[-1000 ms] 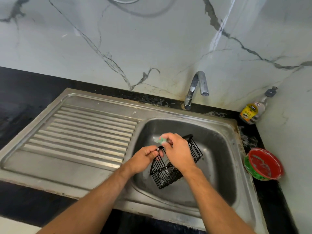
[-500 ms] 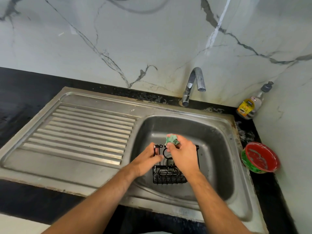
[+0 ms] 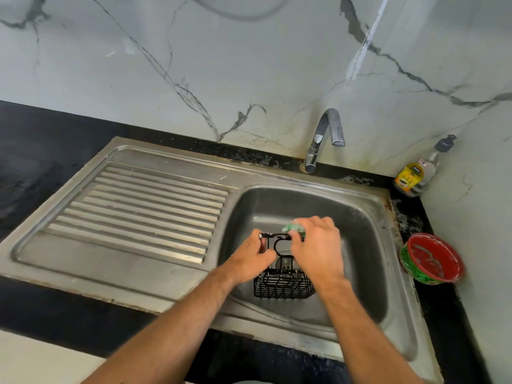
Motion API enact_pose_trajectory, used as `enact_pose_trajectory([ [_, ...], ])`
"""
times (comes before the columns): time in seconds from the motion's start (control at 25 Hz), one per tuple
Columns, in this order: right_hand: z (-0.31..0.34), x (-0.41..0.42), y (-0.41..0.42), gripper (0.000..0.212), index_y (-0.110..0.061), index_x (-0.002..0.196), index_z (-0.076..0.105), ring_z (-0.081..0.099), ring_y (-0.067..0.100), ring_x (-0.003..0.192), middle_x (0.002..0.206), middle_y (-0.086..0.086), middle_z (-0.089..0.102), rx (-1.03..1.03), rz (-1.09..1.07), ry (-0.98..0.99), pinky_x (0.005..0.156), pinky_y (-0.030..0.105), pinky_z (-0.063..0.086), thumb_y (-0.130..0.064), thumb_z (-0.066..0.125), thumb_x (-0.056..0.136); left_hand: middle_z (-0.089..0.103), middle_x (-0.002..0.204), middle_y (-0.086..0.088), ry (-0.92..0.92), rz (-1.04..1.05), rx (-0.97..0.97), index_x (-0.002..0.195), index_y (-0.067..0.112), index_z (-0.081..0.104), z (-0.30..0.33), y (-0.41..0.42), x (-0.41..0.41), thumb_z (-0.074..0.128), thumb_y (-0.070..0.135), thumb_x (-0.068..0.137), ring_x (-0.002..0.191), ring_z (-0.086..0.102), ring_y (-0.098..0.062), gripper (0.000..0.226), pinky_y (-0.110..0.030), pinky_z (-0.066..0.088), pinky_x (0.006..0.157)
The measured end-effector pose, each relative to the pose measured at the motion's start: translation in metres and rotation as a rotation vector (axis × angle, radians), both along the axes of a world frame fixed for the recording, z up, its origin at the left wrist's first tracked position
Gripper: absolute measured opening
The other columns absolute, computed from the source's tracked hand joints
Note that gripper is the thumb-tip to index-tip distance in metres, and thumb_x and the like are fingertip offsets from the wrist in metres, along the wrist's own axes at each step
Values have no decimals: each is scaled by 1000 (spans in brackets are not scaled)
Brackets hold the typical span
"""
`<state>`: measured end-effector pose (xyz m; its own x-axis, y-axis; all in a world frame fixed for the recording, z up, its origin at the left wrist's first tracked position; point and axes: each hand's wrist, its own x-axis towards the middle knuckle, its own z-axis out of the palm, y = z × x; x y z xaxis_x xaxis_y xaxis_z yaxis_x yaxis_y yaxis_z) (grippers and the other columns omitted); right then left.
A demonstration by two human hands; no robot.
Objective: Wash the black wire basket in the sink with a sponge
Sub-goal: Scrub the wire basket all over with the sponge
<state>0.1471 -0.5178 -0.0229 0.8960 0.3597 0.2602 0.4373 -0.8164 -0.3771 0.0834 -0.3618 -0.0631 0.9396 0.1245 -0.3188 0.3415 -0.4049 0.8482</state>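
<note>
The black wire basket point(image 3: 282, 284) stands upright in the steel sink point(image 3: 371, 217), its tall back frame rising toward the far side. My left hand point(image 3: 249, 259) grips the left side of that back frame. My right hand point(image 3: 315, 245) holds a green sponge point(image 3: 294, 229) and presses it on the top bar of the frame. Most of the sponge is hidden under my fingers. The basket's right side is covered by my right hand and wrist.
The tap point(image 3: 324, 137) stands behind the basin; no water is seen running. A ribbed draining board point(image 3: 144, 209) lies to the left. A soap bottle point(image 3: 415, 173) and a red and green bowl point(image 3: 432, 259) sit on the black counter at the right.
The basket was tilted a second ago and now stands upright facing me. My right hand with the sponge has shifted along the top of the frame.
</note>
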Motion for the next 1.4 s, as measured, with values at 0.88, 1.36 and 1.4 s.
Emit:
enact_pose_trajectory([
  [0.88, -3, 5, 7, 32, -19, 96, 77, 60, 22, 87, 88, 1, 70, 55, 103, 16, 82, 39, 56, 2, 64, 75, 50, 85, 4, -131, 19, 125, 87, 19, 44, -8, -13, 15, 50, 25, 94, 70, 47, -8, 11, -28, 45, 62],
  [1.36, -2, -8, 12, 21, -20, 96, 75, 60, 18, 92, 97, -1, 62, 99, 124, 88, 90, 32, 52, -9, 62, 84, 58, 89, 4, -134, 38, 140, 89, 25, 50, -11, -17, 16, 48, 47, 95, 76, 58, -8, 23, -34, 52, 71],
  [1.4, -3, -4, 5, 20, -20, 96, 74, 59, 17, 92, 98, -1, 63, 118, 92, 88, 91, 32, 52, -8, 63, 85, 57, 87, 5, -116, 66, 141, 90, 23, 48, -9, -17, 16, 49, 41, 94, 74, 56, -10, 19, -36, 51, 71],
])
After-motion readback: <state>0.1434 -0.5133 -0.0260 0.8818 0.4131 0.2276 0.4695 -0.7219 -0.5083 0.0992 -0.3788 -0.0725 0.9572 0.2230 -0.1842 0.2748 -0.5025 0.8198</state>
